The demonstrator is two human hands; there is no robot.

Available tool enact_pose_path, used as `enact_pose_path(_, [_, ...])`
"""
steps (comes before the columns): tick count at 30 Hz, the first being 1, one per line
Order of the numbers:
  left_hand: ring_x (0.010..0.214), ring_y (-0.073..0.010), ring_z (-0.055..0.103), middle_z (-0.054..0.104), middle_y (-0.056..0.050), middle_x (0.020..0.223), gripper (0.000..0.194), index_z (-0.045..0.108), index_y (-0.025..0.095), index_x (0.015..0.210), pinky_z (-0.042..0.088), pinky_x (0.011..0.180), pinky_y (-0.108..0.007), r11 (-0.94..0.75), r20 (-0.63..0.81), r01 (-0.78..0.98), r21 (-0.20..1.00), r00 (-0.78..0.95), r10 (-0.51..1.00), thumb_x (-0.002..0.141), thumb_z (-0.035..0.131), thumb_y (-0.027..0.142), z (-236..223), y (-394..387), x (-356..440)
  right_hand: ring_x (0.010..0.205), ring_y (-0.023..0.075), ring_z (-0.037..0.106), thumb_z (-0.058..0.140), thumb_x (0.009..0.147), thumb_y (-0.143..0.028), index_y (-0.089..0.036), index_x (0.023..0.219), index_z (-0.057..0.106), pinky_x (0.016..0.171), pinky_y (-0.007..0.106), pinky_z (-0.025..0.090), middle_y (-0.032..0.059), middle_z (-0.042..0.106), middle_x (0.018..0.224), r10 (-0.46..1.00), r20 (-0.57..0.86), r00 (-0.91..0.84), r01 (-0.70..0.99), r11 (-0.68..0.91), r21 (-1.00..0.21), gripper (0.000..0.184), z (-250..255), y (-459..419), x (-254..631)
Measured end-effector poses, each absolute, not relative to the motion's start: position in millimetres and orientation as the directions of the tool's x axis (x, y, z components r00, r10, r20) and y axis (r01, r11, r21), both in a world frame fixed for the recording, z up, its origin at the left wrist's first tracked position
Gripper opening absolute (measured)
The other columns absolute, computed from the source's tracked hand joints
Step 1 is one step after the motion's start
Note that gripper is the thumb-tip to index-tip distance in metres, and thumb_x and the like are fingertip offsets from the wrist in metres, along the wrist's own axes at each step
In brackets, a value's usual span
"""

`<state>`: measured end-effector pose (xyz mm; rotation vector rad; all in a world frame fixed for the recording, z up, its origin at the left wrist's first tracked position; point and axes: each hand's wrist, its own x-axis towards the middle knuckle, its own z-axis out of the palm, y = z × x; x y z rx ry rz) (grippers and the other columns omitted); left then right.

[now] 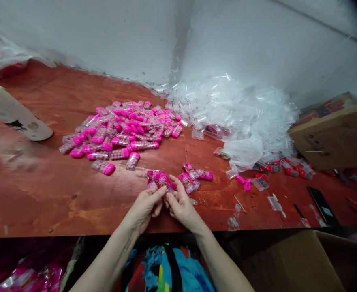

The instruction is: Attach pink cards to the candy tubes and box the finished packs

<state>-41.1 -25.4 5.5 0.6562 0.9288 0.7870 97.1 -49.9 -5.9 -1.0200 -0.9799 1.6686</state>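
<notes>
Near the front edge of the table, my left hand [146, 206] and my right hand [182, 206] meet with their fingertips close together. Both pinch a small pink printed packet [161, 179], whose lower edge is partly hidden by the fingers. My right index finger is stretched along its right side. Just right of it lie several more pink packets [205, 174] with clear plastic among them. Beyond my hands is a heap of clear tubes with pink caps [132, 125], filled with small pinkish balls.
A large pile of clear empty plastic tubes [242, 105] stands against the wall. Right of it are red-capped tubes [292, 172], a cardboard box [327, 134] and a black phone [322, 206]. A pale cup [17, 113] leans at left. Loose pink caps [246, 185] lie right of centre.
</notes>
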Motion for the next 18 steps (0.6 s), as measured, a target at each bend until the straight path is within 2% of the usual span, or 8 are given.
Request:
enact_pose_path(4, [0.034, -0.0043, 0.031, 0.048, 0.004, 0.041, 0.034, 0.061, 0.014, 0.075, 0.017, 0.04, -0.019, 0.542, -0.436, -0.35, 0.764, 0.339, 0.834, 0.083, 0.066, 0.046, 7.6, -19.9, -37.6, 0.035, 0.0031, 0.024, 0.056, 0.092, -0.044, -0.029, 0.143, 0.024, 0.033, 0.015, 0.02, -0.0087, 0.051, 0.067, 0.929, -0.228, -0.291, -0.291, -0.313, -0.904, 0.062, -5.2, -50.2, 96.1])
enact_pose_path(7, [0.035, -0.0044, 0.035, 0.057, 0.0, 0.047, 0.037, 0.06, 0.013, 0.07, 0.019, 0.04, -0.02, 0.538, -0.413, -0.323, 0.778, 0.383, 0.826, 0.083, 0.064, 0.048, 3.2, -20.8, -32.9, 0.039, 0.0056, 0.033, 0.053, 0.093, -0.044, -0.027, 0.143, 0.027, 0.037, 0.017, 0.027, -0.0072, 0.051, 0.067, 0.951, -0.205, -0.233, -0.196, -0.252, -0.948, 0.059, -6.2, -49.3, 99.0])
enact_pose_path(9, [0.034, -0.0049, 0.034, 0.055, 0.0, 0.045, 0.039, 0.061, 0.013, 0.069, 0.02, 0.04, -0.02, 0.539, -0.422, -0.292, 0.79, 0.378, 0.824, 0.082, 0.063, 0.05, -0.2, -22.2, -32.5, 0.049, 0.0095, 0.046, 0.049, 0.095, -0.042, -0.026, 0.143, 0.031, 0.046, 0.02, 0.037, -0.0044, 0.053, 0.069, 0.967, -0.163, -0.195, -0.017, -0.169, -0.985, 0.054, -1.7, -48.5, 108.4])
enact_pose_path(11, [0.033, -0.0058, 0.032, 0.054, 0.002, 0.044, 0.039, 0.064, 0.014, 0.072, 0.02, 0.038, -0.021, 0.523, -0.454, -0.232, 0.82, 0.294, 0.841, 0.078, 0.065, 0.053, -2.3, -22.6, -36.5, 0.058, 0.0141, 0.054, 0.045, 0.097, -0.041, -0.027, 0.143, 0.036, 0.055, 0.025, 0.041, -0.0014, 0.057, 0.071, 0.981, -0.132, -0.139, 0.319, -0.082, -0.944, 0.05, 9.5, -47.0, 123.6])
enact_pose_path(12, [0.032, -0.0061, 0.032, 0.055, 0.002, 0.045, 0.04, 0.065, 0.015, 0.074, 0.02, 0.037, -0.021, 0.505, -0.465, -0.196, 0.841, 0.218, 0.858, 0.076, 0.067, 0.054, -2.8, -22.1, -40.2, 0.06, 0.0162, 0.056, 0.045, 0.097, -0.042, -0.027, 0.144, 0.038, 0.057, 0.027, 0.042, 0.0002, 0.058, 0.072, 0.991, -0.111, -0.077, 0.527, -0.054, -0.848, 0.049, 16.9, -45.6, 131.4])
enact_pose_path(14, [0.032, -0.0063, 0.032, 0.056, 0.002, 0.047, 0.04, 0.066, 0.015, 0.074, 0.019, 0.036, -0.021, 0.461, -0.459, -0.126, 0.878, 0.049, 0.887, 0.073, 0.067, 0.055, -3.5, -20.1, -49.6, 0.067, 0.0209, 0.058, 0.046, 0.097, -0.045, -0.026, 0.144, 0.042, 0.061, 0.03, 0.041, 0.0056, 0.062, 0.078, 0.996, 0.01, 0.086, 0.849, -0.068, -0.523, 0.052, 31.3, -40.9, 141.7])
enact_pose_path(16, [0.032, -0.0063, 0.031, 0.051, 0.004, 0.042, 0.041, 0.065, 0.015, 0.07, 0.018, 0.036, -0.02, 0.437, -0.442, -0.083, 0.896, -0.054, 0.895, 0.074, 0.065, 0.056, -4.3, -17.2, -58.9, 0.079, 0.0256, 0.058, 0.046, 0.097, -0.044, -0.023, 0.144, 0.045, 0.068, 0.034, 0.042, 0.0113, 0.062, 0.089, 0.98, 0.163, 0.115, 0.969, -0.074, -0.236, 0.052, 40.1, -32.8, 138.2])
enact_pose_path(18, [0.031, -0.0068, 0.031, 0.043, 0.005, 0.035, 0.041, 0.062, 0.016, 0.066, 0.016, 0.036, -0.019, 0.428, -0.433, -0.074, 0.901, -0.082, 0.898, 0.076, 0.063, 0.056, -5.8, -14.4, -65.0, 0.089, 0.028, 0.056, 0.044, 0.098, -0.039, -0.022, 0.142, 0.048, 0.075, 0.038, 0.042, 0.0136, 0.062, 0.097, 0.978, 0.206, -0.006, 0.995, 0.027, -0.101, 0.047, 38.9, -22.0, 120.0])
